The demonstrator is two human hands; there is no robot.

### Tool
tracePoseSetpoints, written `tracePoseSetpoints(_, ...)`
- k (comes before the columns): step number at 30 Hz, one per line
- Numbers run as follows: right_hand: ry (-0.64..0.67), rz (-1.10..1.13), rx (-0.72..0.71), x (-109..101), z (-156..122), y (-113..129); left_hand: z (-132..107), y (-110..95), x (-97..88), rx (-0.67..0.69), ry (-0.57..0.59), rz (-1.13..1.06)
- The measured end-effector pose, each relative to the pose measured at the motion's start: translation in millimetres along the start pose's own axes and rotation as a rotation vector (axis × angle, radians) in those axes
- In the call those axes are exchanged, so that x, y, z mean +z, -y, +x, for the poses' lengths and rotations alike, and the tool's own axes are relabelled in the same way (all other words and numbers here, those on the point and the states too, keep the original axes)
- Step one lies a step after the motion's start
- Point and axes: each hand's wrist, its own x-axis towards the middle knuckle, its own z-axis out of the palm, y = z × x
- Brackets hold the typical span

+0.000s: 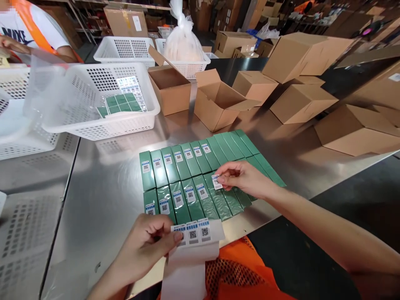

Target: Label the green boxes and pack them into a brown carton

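Observation:
Two rows of green boxes (196, 164) lie side by side on the metal table, the near row wrapped in shiny clear film. White labels with a blue band and a QR code sit on the left part of each row; the boxes to the right are plain. Between its thumb and fingers my right hand (243, 178) pinches a single label (216, 182) against or just above a near-row box. My left hand (150, 239) grips a strip of labels (200, 235) by its left end. Its white backing paper (187, 266) hangs down over the table edge.
Behind the boxes stand two open cartons (170, 93) (218, 104) and several closed ones (303, 102) to the right. A white plastic basket (125, 127) at the left holds green boxes and label sheets. Across the table, a person (46, 31) wears an orange vest.

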Motion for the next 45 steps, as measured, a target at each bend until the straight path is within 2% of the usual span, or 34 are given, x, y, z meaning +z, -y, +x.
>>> tracePoseSetpoints(4, 0.070, -0.045, 0.108, -1, 10, -7, 2, 1, 1.0, -0.009, 0.009, 0.038)
tracePoseSetpoints(13, 0.043, -0.112, 0.072, 5, 8, -11, 4, 0, 0.9, -0.019, 0.038, 0.046)
tracePoseSetpoints(16, -0.018, -0.257, 0.075, 8, 12, -11, 3, 0, 0.2, -0.012, 0.032, 0.058)
tracePoseSetpoints(19, -0.082, -0.526, 0.060, 8, 15, -7, 4, 1, -0.2, -0.013, 0.014, 0.062)
tracePoseSetpoints(22, -0.061, -0.628, -0.027, 9, 9, 0, 5, 0, 0.4, -0.035, 0.003, 0.032)
tracePoseSetpoints(27, 0.145, -0.403, -0.202, 34, -24, -4, 6, -1, 2.2, -0.043, -0.007, 0.022)
tracePoseSetpoints(31, 0.123, -0.329, -0.449, 53, -45, -8, 5, 1, 1.5, -0.052, 0.000, 0.007)
tracePoseSetpoints(34, 0.072, -0.097, -0.595, 41, -45, 1, 5, 4, 0.5, -0.057, 0.002, 0.006)
tracePoseSetpoints(36, -0.031, -0.027, -0.558, 20, -37, 8, 5, 5, 0.2, -0.066, 0.007, 0.016)
tracePoseSetpoints(38, -0.080, -0.078, -0.407, -2, -25, 12, 5, 5, 0.1, -0.084, 0.018, 0.013)
tracePoseSetpoints(41, 0.019, -0.236, -0.118, -25, -6, 6, 7, 3, 0.0, -0.083, 0.032, 0.007)
tracePoseSetpoints(43, 0.057, -0.331, -0.017, -30, 2, 0, 7, 2, -0.3, -0.072, 0.030, 0.016)
tracePoseSetpoints(45, 0.049, -0.393, 0.021, -29, 5, -5, 7, 2, -0.4, -0.069, 0.030, 0.029)
